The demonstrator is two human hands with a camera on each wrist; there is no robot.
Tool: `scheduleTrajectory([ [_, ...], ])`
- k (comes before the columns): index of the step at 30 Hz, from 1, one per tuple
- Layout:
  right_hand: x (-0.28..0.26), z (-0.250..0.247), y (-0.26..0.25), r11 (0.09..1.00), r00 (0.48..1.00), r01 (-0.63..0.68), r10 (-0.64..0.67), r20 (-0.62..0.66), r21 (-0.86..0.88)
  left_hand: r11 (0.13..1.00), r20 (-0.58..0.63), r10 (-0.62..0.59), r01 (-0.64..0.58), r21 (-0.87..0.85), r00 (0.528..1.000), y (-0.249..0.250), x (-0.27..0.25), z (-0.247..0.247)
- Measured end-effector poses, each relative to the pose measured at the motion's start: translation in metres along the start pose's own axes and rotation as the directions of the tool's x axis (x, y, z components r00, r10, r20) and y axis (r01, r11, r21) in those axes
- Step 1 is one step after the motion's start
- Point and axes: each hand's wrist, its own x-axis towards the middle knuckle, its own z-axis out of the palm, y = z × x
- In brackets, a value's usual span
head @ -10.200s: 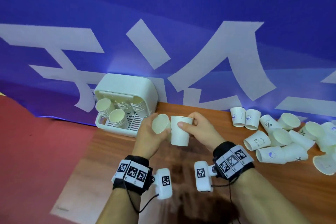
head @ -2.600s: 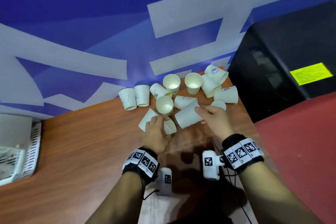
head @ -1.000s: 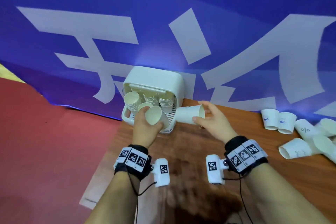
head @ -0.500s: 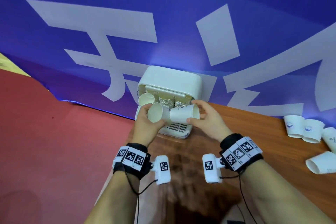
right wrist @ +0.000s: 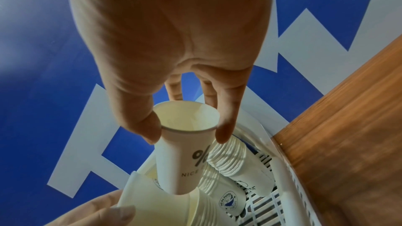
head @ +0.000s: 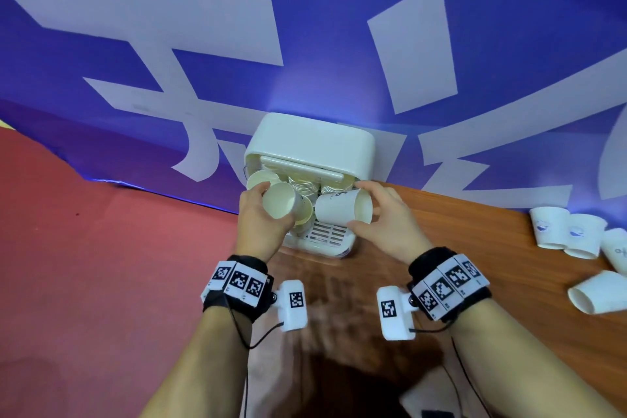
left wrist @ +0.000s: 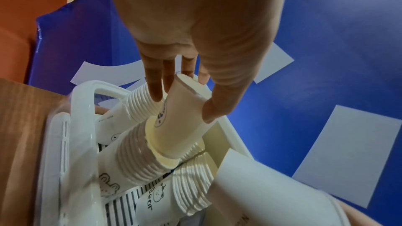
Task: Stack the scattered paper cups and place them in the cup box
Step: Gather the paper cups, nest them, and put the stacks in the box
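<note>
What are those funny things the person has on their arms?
Each bare forearm wears a black wristband covered in white tiles printed with black square codes. A small white camera box with its own code sticks out from each band, and thin black cables trail down. No sleeves show.

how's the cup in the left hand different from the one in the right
The left hand's cup has its base entering a stack in the cup box; the right hand's cup hangs free above the stacks. The left cup's print is a small dark figure; the right cup shows a percent sign. Both are white paper.
</note>
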Motion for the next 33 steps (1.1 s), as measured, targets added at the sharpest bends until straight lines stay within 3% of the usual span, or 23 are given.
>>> scheduleTrajectory([
  [9, 0.010, 0.005, 0.001, 1.000, 1.000, -0.001, 0.001, -0.010, -0.021, 0.975, 0.043, 0.098, -0.105, 0.196, 0.994, -0.011, 0.010, 0.023],
  [19, 0.015, 0.010, 0.005, 1.000, 1.000, 0.007, -0.007, -0.006, -0.004, 0.945, 0.123, 0.044, -0.081, 0.316, 0.991, -0.025, 0.012, 0.037],
  [33, 0.008, 0.016, -0.013, 0.997, 0.998, 0.062, -0.062, 0.000, -0.039, 0.967, 0.164, -0.027, -0.015, 0.252, 0.986, -0.029, 0.007, 0.035],
])
